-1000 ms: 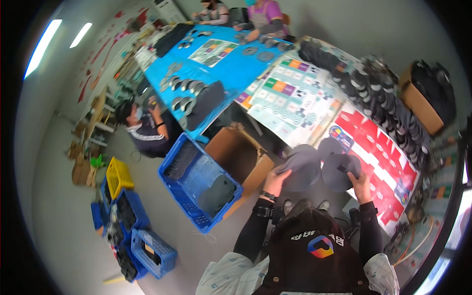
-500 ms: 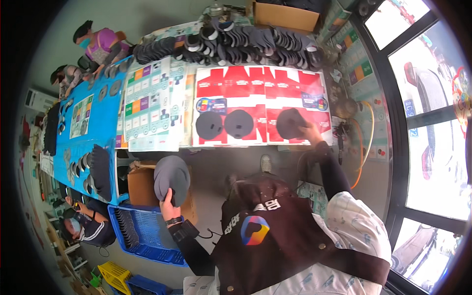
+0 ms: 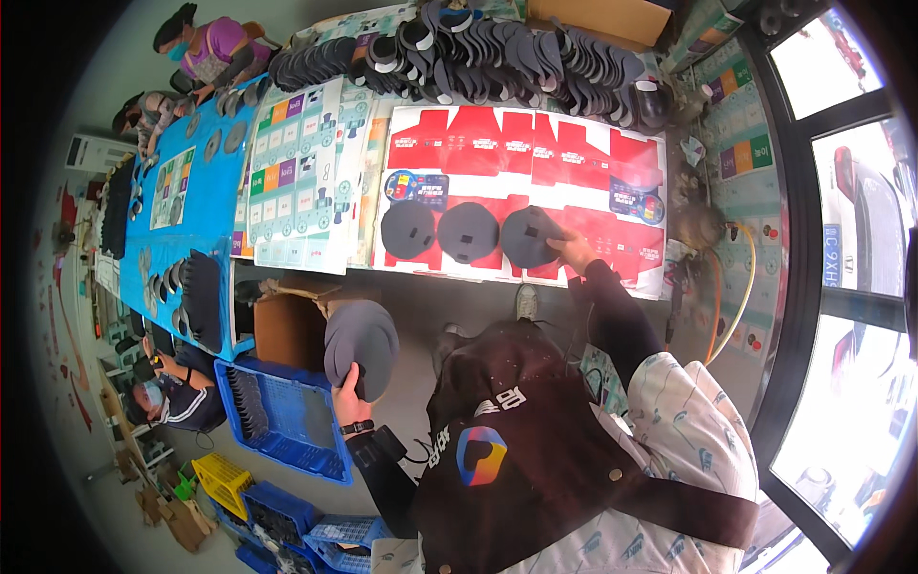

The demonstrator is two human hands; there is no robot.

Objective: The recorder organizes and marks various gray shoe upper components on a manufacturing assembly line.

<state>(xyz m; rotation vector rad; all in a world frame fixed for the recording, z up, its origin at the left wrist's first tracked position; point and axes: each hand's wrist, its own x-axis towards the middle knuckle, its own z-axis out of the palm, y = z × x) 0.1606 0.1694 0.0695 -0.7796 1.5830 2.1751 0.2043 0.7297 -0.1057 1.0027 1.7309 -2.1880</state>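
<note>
My left hand (image 3: 348,394) grips a stack of round dark grey pads (image 3: 361,342), its fingers closed on the lower edge, in front of the table. On the red-and-white printed sheet (image 3: 593,244), my right hand (image 3: 572,251) pinches the right edge of a dark grey disc (image 3: 526,239) with a small dark rectangle on it. That disc lies close to the right of a second disc (image 3: 468,233), and a third disc (image 3: 408,230) is at the left end of the row. These two also carry small dark marks.
Piles of dark curved pads (image 3: 497,55) line the table's back. A blue crate (image 3: 287,416) and a cardboard box (image 3: 287,330) stand at left. Another person (image 3: 177,392) sits beyond the crate; two more work along the blue table (image 3: 210,244). Hoses (image 3: 744,287) hang at right.
My right hand has moved left with its disc, bringing it close beside the middle one. The left hand still holds the stack. The whole view has shifted slightly.
</note>
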